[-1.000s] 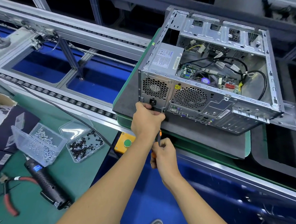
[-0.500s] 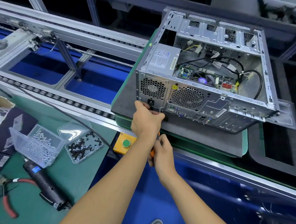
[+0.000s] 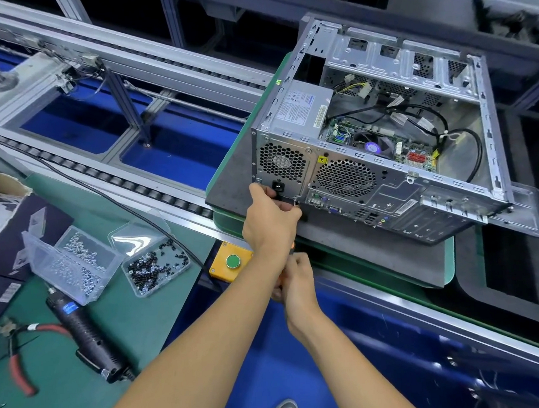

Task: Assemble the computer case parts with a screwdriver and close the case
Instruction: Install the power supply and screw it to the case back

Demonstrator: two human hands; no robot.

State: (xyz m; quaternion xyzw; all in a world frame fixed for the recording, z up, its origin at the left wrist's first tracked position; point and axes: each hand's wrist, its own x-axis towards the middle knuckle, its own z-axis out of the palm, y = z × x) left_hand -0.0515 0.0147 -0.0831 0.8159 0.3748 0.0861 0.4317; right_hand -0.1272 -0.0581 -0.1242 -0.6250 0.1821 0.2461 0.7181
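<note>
Where a roller conveyor line [image 3: 153, 185] crosses the scene from upper left to lower right, a dark grey pallet [image 3: 375, 254] with a green edge sits on it and carries the open computer case [image 3: 382, 152]. The case lies on its side with the side panel off, so the power supply [image 3: 303, 107], the motherboard [image 3: 384, 146] and black cables [image 3: 460, 148] show from above. Its rear panel, with two round fan grilles, faces the person.

At lower left is a green tabletop [image 3: 68, 389]. On it lie a black electric screwdriver [image 3: 87, 334] with a cord, red-handled pliers [image 3: 17, 361], a clear box of silver screws [image 3: 73, 266] and a clear tray of black screws [image 3: 155, 270]. A yellow box with a green push button [image 3: 233, 261] is fixed at the conveyor's near edge.

Both bare forearms reach in from the bottom. The left hand [image 3: 271, 222] is against the lower left corner of the rear panel, just below the power socket, its grip pinched together around the tip of a screwdriver shaft [image 3: 295, 202] where it meets the panel. The right hand [image 3: 296, 281] is lower and nearer, just beneath the left wrist, its grip curled around the orange screwdriver handle [image 3: 291, 248], which is mostly hidden by the hands.
</note>
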